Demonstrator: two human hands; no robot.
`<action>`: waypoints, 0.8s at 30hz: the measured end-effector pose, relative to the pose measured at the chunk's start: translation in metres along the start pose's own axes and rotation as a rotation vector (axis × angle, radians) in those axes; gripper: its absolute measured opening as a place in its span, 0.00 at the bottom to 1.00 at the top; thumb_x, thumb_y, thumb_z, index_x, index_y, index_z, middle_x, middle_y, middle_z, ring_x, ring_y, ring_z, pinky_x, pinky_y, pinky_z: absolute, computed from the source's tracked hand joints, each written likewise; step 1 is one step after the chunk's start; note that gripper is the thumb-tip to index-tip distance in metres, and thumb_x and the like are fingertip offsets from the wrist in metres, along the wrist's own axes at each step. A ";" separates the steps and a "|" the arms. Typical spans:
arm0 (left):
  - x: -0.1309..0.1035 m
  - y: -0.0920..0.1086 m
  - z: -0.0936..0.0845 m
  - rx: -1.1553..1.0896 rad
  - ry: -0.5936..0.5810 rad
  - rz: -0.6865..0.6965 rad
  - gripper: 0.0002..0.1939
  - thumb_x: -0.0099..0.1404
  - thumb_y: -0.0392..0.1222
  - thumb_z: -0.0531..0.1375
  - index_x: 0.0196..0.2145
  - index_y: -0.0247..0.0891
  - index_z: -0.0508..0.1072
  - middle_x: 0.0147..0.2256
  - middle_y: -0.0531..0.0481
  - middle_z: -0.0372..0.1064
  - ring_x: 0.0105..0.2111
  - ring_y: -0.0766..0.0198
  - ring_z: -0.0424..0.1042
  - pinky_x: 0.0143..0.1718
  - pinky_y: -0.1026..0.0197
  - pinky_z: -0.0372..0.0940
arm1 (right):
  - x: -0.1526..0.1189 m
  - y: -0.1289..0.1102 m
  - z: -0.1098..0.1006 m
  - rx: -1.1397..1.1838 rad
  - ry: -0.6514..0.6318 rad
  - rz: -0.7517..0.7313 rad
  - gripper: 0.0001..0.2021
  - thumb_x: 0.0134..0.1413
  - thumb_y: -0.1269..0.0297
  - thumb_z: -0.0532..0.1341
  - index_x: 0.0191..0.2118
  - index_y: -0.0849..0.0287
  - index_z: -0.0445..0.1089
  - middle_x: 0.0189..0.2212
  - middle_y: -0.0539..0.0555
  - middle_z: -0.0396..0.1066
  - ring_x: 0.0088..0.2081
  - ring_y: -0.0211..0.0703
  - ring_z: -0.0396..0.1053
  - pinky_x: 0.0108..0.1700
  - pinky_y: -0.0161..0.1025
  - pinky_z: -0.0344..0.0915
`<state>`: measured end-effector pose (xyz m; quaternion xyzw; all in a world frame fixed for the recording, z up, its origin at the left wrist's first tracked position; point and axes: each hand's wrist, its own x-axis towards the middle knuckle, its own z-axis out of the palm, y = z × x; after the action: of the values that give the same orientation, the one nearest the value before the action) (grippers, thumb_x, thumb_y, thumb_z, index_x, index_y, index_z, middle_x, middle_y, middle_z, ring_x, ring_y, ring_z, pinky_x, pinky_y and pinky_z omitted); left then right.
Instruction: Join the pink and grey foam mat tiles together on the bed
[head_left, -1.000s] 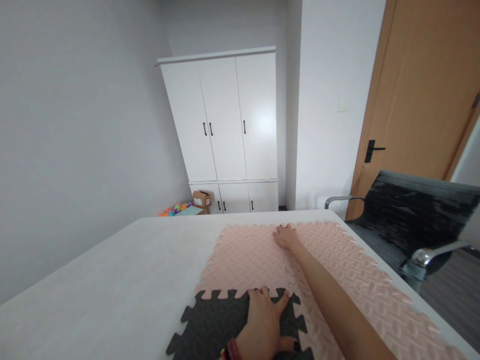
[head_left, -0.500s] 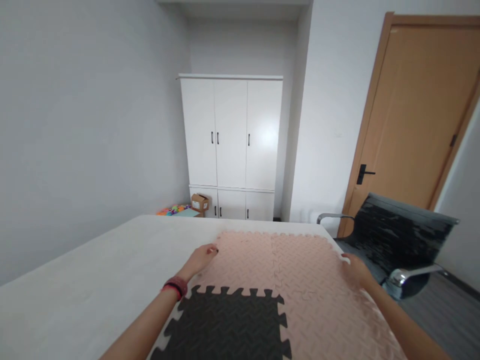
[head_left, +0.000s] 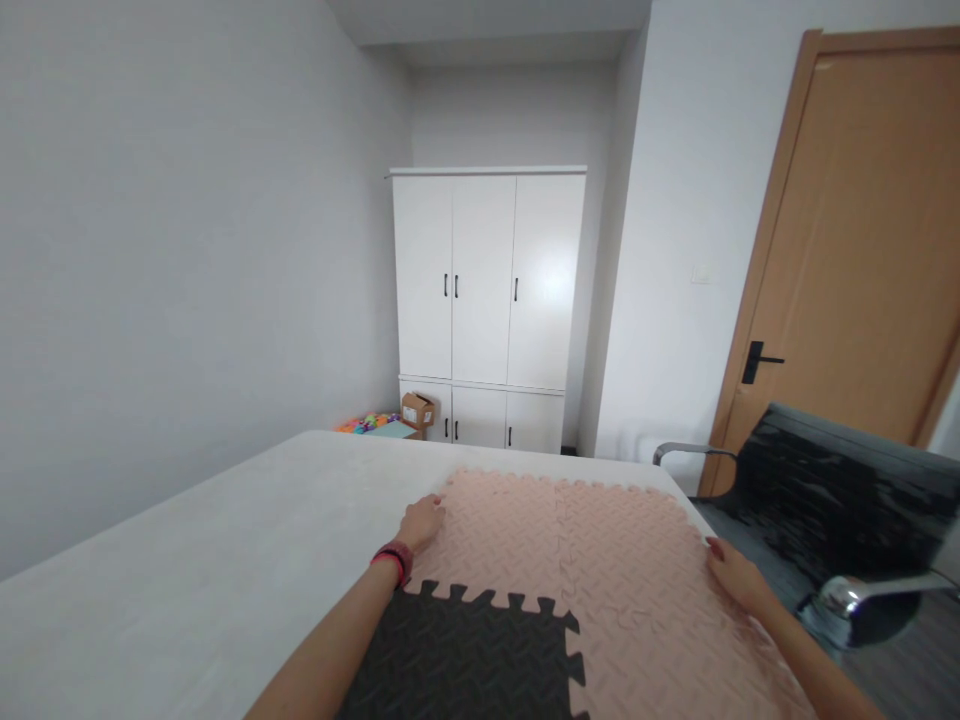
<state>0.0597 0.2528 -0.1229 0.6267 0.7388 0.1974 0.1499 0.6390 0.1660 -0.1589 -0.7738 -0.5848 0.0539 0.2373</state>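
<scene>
Left hand [head_left: 421, 522] rests flat on the pink foam mat [head_left: 600, 560], left edge; right hand [head_left: 731, 572] flat on its right edge. Neither clasps anything. Ridged, jigsaw-edged tiles lock with a black tile [head_left: 465, 660] on the white surface [head_left: 187, 570].

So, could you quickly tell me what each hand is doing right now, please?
Left hand: open, resting on the left edge of the pink mat, holding nothing.
Right hand: open, resting on the mat's right edge, holding nothing.

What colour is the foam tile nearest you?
Black foam tile, with a herringbone texture; seen in the head view.
</scene>
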 end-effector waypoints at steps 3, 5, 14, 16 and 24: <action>0.005 0.004 0.001 0.005 0.033 -0.065 0.19 0.63 0.51 0.54 0.44 0.35 0.67 0.45 0.46 0.68 0.46 0.59 0.67 0.50 0.47 0.63 | -0.001 -0.007 0.001 -0.008 0.004 0.005 0.22 0.47 0.64 0.48 0.48 0.55 0.69 0.42 0.57 0.75 0.45 0.51 0.72 0.48 0.48 0.66; 0.007 0.005 0.002 -0.008 0.051 -0.082 0.18 0.63 0.51 0.54 0.42 0.35 0.68 0.43 0.46 0.69 0.45 0.61 0.68 0.48 0.49 0.64 | 0.001 -0.011 0.004 -0.012 0.007 0.006 0.22 0.48 0.64 0.48 0.49 0.55 0.68 0.43 0.57 0.75 0.46 0.51 0.71 0.48 0.48 0.66; -0.001 0.004 0.006 -0.084 0.072 -0.186 0.19 0.64 0.54 0.52 0.40 0.36 0.70 0.37 0.49 0.70 0.39 0.63 0.70 0.44 0.54 0.65 | 0.024 -0.003 0.023 -0.011 -0.028 -0.022 0.24 0.50 0.68 0.47 0.52 0.58 0.65 0.49 0.56 0.71 0.50 0.46 0.69 0.51 0.41 0.63; -0.002 0.007 0.006 -0.089 0.064 -0.195 0.19 0.63 0.55 0.52 0.41 0.37 0.70 0.38 0.49 0.71 0.40 0.63 0.70 0.44 0.53 0.65 | 0.029 0.001 0.028 -0.013 -0.042 -0.035 0.24 0.50 0.68 0.46 0.52 0.60 0.65 0.50 0.56 0.70 0.51 0.45 0.68 0.52 0.40 0.61; -0.011 0.017 0.004 0.044 0.044 -0.112 0.19 0.64 0.53 0.51 0.45 0.36 0.67 0.41 0.47 0.70 0.41 0.62 0.69 0.46 0.51 0.65 | 0.027 -0.005 0.025 -0.079 -0.100 -0.055 0.26 0.52 0.69 0.46 0.59 0.62 0.57 0.53 0.60 0.67 0.53 0.48 0.65 0.53 0.43 0.59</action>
<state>0.0779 0.2448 -0.1185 0.5831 0.7799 0.1864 0.1305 0.6343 0.1999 -0.1731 -0.7626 -0.6186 0.0628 0.1784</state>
